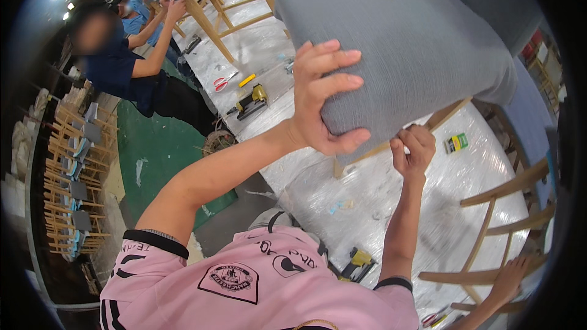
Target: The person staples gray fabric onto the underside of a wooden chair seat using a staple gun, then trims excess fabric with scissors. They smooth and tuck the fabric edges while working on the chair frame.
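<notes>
I see the left hand (313,101) spread wide, laid over the near corner of the grey seat (409,36) above the tabletop (379,220). That corner points down my view; its long axis I can't judge. The right hand (417,150) curls at the seat's lower edge, its grip hidden from me.

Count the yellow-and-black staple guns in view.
2: one staple gun lies left of the grey seat, near red-handled scissors; the second staple gun lies beside the pink shirt. More may be hidden behind the seat.
</notes>
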`<action>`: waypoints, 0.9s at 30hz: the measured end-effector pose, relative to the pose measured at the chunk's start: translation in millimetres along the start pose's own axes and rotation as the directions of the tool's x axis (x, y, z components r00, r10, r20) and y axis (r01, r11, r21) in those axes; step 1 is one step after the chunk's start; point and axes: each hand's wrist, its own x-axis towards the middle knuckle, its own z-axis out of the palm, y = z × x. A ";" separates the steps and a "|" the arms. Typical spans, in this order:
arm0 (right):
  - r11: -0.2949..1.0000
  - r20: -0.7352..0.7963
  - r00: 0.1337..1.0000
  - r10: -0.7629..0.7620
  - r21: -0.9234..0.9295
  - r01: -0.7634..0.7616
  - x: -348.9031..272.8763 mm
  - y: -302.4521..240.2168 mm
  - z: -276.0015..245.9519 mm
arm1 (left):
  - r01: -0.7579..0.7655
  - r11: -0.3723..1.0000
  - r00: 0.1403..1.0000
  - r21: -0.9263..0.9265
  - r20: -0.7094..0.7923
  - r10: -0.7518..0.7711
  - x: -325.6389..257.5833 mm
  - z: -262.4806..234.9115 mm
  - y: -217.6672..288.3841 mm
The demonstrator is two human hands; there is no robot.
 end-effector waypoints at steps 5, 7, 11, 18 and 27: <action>0.994 0.042 0.993 0.106 0.009 -0.107 2.1 -22.3 -5.1 | 0.011 1.000 1.000 0.011 -0.001 -0.011 -1.8 -2.3 2.8; 0.991 0.035 0.990 0.135 0.014 -0.136 1.1 -25.7 -5.2 | 0.020 1.000 1.000 0.001 0.002 -0.020 -2.0 -1.7 2.5; 0.987 0.015 0.988 0.154 0.046 -0.154 -1.9 -28.0 -1.4 | 0.018 1.000 1.000 0.003 -0.015 -0.018 -2.6 2.1 4.8; 0.986 0.045 0.985 0.165 0.012 -0.165 0.8 -32.7 -3.8 | 0.015 1.000 1.000 0.007 -0.003 -0.015 -4.1 0.0 2.8; 0.984 0.037 0.986 0.165 0.065 -0.167 -9.5 -18.5 -13.4 | -0.036 0.999 0.999 0.001 0.010 0.036 8.8 13.5 1.7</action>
